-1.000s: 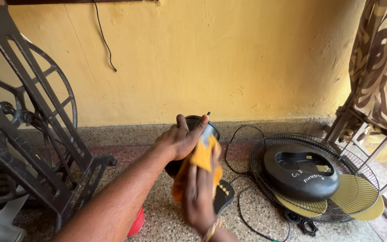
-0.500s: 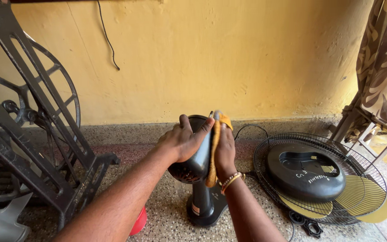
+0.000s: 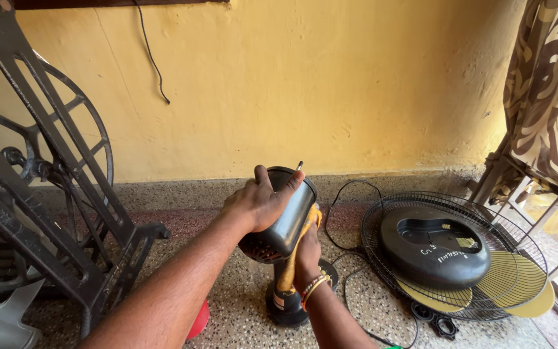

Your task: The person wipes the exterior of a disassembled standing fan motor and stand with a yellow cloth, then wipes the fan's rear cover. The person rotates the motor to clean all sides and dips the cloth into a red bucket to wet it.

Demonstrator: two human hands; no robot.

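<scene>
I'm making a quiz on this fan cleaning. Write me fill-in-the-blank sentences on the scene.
1. The left hand grips the black fan ____.
2. The right hand presses a ____ cloth against it.
3. The wire guard lies on the ____.
4. The wall is painted ____.

Missing words: motor, yellow, floor, yellow

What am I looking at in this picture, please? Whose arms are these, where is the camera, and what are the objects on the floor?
The camera sits on a person's head and looks down at their own arms. The left hand grips a black fan motor housing on its stand. The right hand presses a yellow cloth against its underside. On the speckled floor to the right lie a wire fan guard, a black round cover and yellow fan blades. A black iron treadle frame stands on the left.
</scene>
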